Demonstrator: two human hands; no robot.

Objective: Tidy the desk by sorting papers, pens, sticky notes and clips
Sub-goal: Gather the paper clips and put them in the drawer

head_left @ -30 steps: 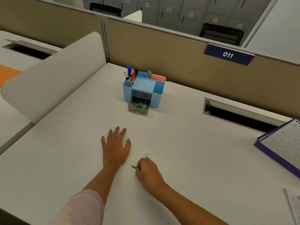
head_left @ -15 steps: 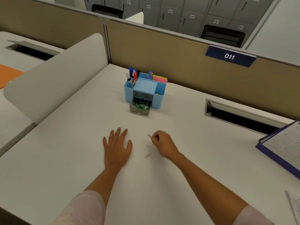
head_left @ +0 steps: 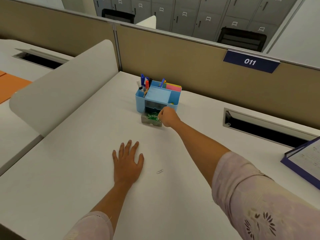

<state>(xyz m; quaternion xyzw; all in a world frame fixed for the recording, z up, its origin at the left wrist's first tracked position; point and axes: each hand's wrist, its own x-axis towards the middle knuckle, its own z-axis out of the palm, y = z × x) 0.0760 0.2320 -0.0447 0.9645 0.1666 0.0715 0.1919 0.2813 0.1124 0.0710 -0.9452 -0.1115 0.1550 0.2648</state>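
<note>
Paper clips (head_left: 152, 117), green and white, lay heaped in the grey drawer (head_left: 151, 124) pulled out of the blue desk organizer (head_left: 140, 103). Right hand (head_left: 168, 118) hovered at the drawer's edge, fingertips bunched; whether they pinched a clip could not be told. Left hand (head_left: 128, 163) lay flat on the white desk (head_left: 69, 170), fingers spread, beside one loose clip (head_left: 159, 171).

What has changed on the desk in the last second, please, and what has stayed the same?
The right hand took the green clip from beside the left hand and carried it forward to the open drawer of the blue organizer; whether it has let go is unclear. The left hand stayed flat on the desk, and the white clip still lies beside it.
</note>
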